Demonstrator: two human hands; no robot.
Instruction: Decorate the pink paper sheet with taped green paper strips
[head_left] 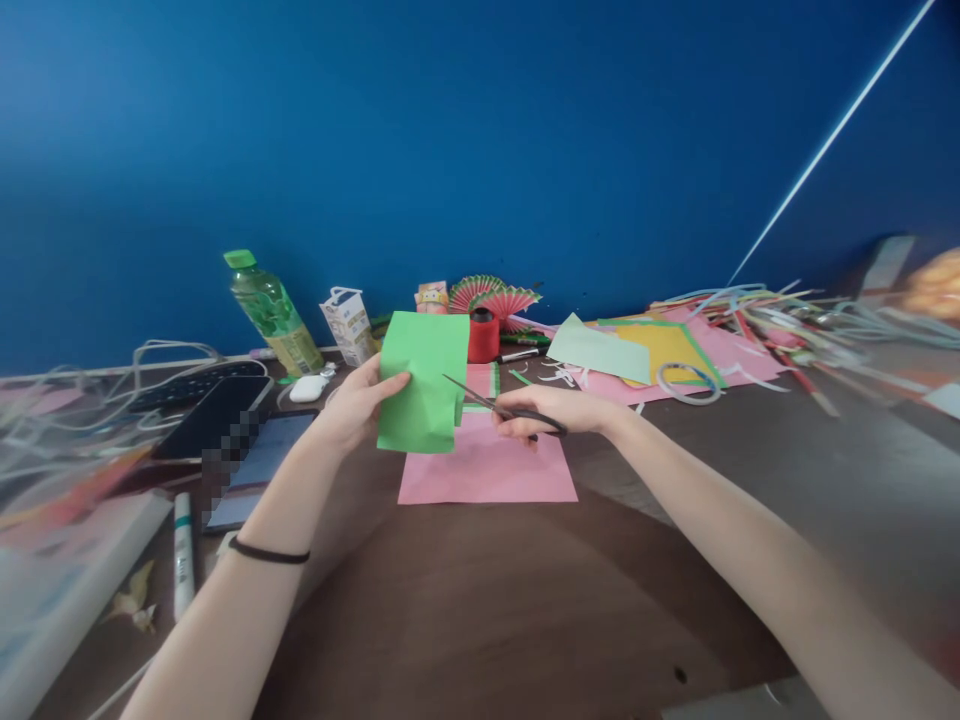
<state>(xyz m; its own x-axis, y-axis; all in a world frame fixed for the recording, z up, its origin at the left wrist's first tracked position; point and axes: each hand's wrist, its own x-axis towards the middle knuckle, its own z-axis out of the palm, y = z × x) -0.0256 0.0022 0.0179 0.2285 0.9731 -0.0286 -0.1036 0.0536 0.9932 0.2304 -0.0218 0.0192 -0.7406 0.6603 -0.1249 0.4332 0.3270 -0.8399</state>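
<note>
A sheet of green paper (424, 385) is pinched at its left edge by my left hand (364, 400), thumb in front and the other fingers behind. Its lower right corner has a cut notch with a small flap. My right hand (544, 412) grips black-handled scissors (480, 398), blades pointing left at the paper's right side. Whether the blades touch the paper I cannot tell. Below both hands a pink sheet (510, 470) lies flat on the table (450, 600). Behind it is a pink strip with green edges (484, 383), partly hidden.
Along the blue wall stand a green bottle (274, 315), a small carton (349, 325), pink folded fans (499, 300) and a red roll (484, 338). Coloured papers (600, 348) and a tape roll (688, 384) lie to the right. A tablet (266, 460) and a marker (184, 555) are left.
</note>
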